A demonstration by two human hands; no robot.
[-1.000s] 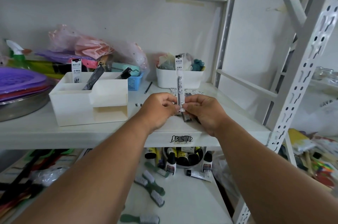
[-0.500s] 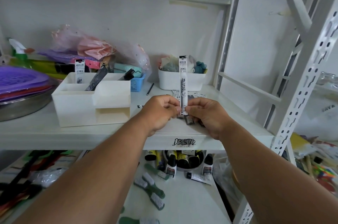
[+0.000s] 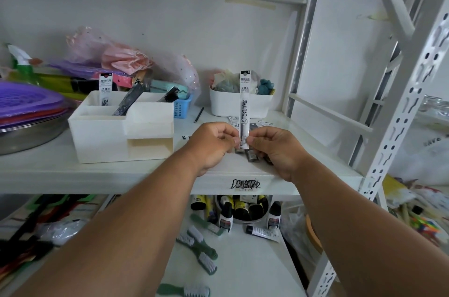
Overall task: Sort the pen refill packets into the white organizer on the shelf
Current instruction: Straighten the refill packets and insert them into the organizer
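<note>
Step in hand: one pen refill packet (image 3: 244,105) is held upright above the front of the shelf (image 3: 145,173), between pick-up and placement. The left hand (image 3: 213,145) and the right hand (image 3: 274,148) each pinch the packet's lower end from opposite sides; both grips are clamped on the packet, fingers curled, thumbs forward. The packet stands vertical, well apart from the white organizer (image 3: 121,134), which sits to the left on the same shelf.

Further packets (image 3: 252,154) lie flat on the shelf directly beneath the hands, partly hidden; their number cannot be told. One packet (image 3: 105,88) already stands in a rear compartment of the organizer, with dark strip-shaped items (image 3: 127,102) leaning beside it.

Next move, as judged: carry the held packet leftward and lower it, bottom end first, into an open-topped rear compartment. This probably calls for a single-hand grip and a vertical entry clear of the compartment walls.

Materials: the packet is a long, narrow, flat sleeve, glossy, white-printed at the top and apparently thin and flexible. The organizer is rigid matte white plastic, box-shaped and stepped, with a front recess. The shelf is smooth, white-painted board on a perforated metal frame.
</note>
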